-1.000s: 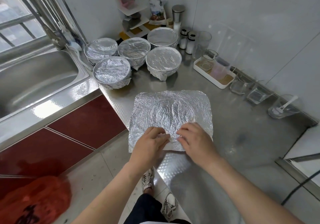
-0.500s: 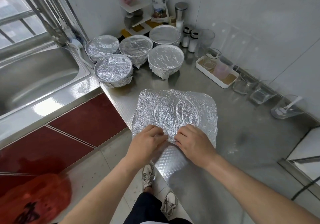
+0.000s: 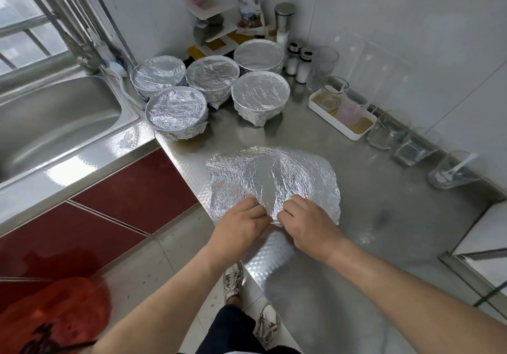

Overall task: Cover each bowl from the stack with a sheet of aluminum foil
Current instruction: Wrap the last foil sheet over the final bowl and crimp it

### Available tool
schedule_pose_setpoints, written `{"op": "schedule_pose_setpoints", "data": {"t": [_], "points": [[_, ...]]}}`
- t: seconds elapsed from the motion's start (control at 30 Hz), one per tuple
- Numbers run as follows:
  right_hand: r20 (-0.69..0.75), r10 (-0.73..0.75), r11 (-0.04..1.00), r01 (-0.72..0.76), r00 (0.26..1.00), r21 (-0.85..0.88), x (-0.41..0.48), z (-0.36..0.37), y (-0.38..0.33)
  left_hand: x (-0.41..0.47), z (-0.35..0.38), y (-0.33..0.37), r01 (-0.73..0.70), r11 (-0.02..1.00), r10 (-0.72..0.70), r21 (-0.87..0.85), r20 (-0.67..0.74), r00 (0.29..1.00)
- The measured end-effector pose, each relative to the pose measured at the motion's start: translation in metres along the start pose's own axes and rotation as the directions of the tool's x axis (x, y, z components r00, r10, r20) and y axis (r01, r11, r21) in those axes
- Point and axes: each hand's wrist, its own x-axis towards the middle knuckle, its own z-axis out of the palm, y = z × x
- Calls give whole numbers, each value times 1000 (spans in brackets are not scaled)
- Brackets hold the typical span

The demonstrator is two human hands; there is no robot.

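Looking down, I cannot see the bowl itself. The crumpled silver aluminium foil sheet [image 3: 274,178] hides it, and only a round rim shape pressed through the middle shows. The sheet lies on the stainless steel counter [image 3: 384,216] near its front corner, with its edges loose and flaring. The left hand [image 3: 241,227] and right hand [image 3: 307,224] sit side by side at the near edge, fingers curled and pinching the foil, fingertips tucked from sight. Five foil-covered bowls [image 3: 214,79] cluster behind, beside the steel sink [image 3: 55,123]. Black marks on the red plastic bag [image 3: 49,318] are cut off and unreadable.
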Motion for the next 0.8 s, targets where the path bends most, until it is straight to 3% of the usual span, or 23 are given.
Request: {"op": "schedule_pose_setpoints", "data": {"t": [0.2, 0.37, 0.5, 0.8], "points": [[41, 88, 996, -89, 995, 26, -14, -9, 14, 5, 5, 27, 211, 977, -204, -39, 133, 970], [120, 269, 940, -288, 956, 185, -20, -24, 19, 11, -9, 20, 209, 978, -202, -22, 177, 963], [102, 222, 916, -243, 970, 319, -15, -21, 3, 7, -7, 6, 187, 981, -165, -53, 279, 946], [45, 150, 970, -156, 988, 185, -18, -1, -1, -9, -2, 2, 208, 978, -187, -29, 333, 924]]}}
